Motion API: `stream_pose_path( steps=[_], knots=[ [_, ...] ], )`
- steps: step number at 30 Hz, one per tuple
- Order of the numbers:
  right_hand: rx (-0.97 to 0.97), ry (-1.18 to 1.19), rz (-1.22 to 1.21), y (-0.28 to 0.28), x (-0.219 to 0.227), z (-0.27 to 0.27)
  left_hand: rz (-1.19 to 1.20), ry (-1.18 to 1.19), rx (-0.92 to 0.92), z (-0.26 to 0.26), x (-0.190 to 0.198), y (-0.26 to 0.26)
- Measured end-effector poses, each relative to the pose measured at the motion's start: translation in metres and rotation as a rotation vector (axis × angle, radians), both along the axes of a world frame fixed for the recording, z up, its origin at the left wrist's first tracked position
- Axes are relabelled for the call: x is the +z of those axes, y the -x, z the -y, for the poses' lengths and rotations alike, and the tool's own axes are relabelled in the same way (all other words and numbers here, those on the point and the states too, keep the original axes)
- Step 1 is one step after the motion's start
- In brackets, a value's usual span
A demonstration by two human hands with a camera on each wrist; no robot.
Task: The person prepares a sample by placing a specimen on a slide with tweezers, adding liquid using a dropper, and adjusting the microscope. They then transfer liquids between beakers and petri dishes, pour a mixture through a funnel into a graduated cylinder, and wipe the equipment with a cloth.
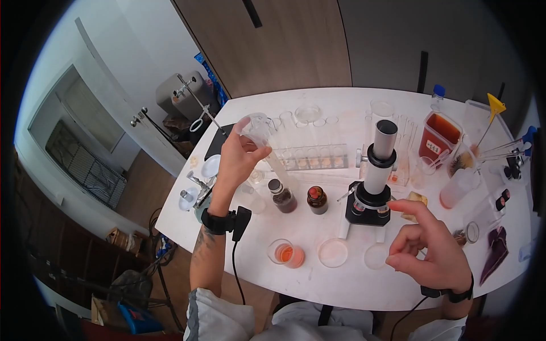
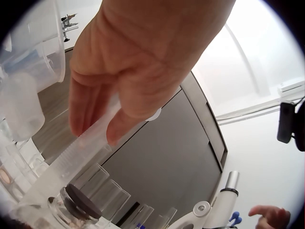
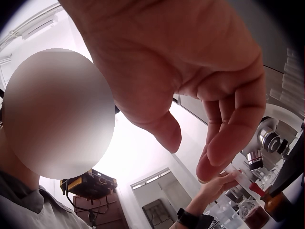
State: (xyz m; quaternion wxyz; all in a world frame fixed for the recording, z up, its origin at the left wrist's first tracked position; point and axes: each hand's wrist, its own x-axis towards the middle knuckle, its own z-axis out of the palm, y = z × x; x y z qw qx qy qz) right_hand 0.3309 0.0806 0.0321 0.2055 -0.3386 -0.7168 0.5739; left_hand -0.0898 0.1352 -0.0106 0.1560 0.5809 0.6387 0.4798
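Observation:
My left hand (image 1: 240,156) grips a translucent plastic graduated cylinder (image 2: 71,160) near its top, at the left of the table. The cylinder's lower part (image 1: 278,167) slants down behind a black-capped bottle of dark liquid (image 1: 282,198). Clear plastic beakers (image 2: 35,52) stand close beside that hand. My right hand (image 1: 429,250) hovers over the front right of the table, fingers loosely bent, with nothing between thumb and fingertips (image 3: 170,138). Its index finger points toward the black-and-white microscope (image 1: 376,173). A brown dropper bottle with a red bulb (image 1: 317,200) stands left of the microscope.
Near the front lie a small beaker of orange liquid (image 1: 291,256) and a petri dish (image 1: 333,253). A rack of tubes (image 1: 315,157) stands behind. On the right are a tub of red-brown liquid (image 1: 439,136), a plastic beaker (image 1: 455,190) and a purple leaf (image 1: 496,253).

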Motion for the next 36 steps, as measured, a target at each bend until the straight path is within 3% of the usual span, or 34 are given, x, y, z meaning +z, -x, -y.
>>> stream_pose_path(
  steps=[11, 20, 26, 36],
  knots=[
    [0.007, -0.039, 0.012, 0.001, -0.002, 0.000, 0.032, -0.212, 0.031, 0.032, 0.070, -0.002],
    [-0.015, -0.034, -0.010, 0.003, -0.003, -0.001, -0.017, -0.351, 0.083, 0.096, 0.121, -0.017],
    [-0.009, -0.016, -0.010, 0.005, -0.004, -0.002, -0.027, -0.268, 0.160, 0.134, 0.092, -0.022],
    [-0.033, 0.018, -0.070, 0.004, -0.006, 0.001, 0.161, -0.054, 0.043, 0.140, 0.018, -0.039]
  ],
)
